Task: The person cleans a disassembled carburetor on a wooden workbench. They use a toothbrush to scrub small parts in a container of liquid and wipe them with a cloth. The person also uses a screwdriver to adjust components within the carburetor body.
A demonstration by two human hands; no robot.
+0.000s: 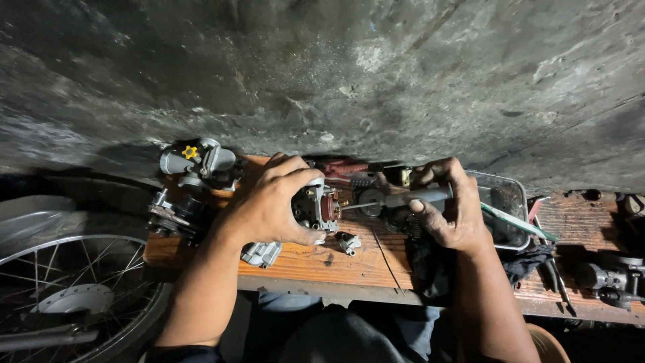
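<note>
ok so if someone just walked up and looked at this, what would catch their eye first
First, the two greasy hands at the middle of the wooden bench: the left hand grips a small metal carburettor, while the right hand holds a screwdriver with its tip against it. Next, the yellow knob on another metal part at the bench's far left corner, and the spoked wheel at lower left.

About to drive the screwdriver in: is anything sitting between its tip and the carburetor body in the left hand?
Nothing visible. The screwdriver in the right hand runs straight to the carburetor body, which the left hand grips. The small loose metal part lies on the wooden board below that line.
</note>
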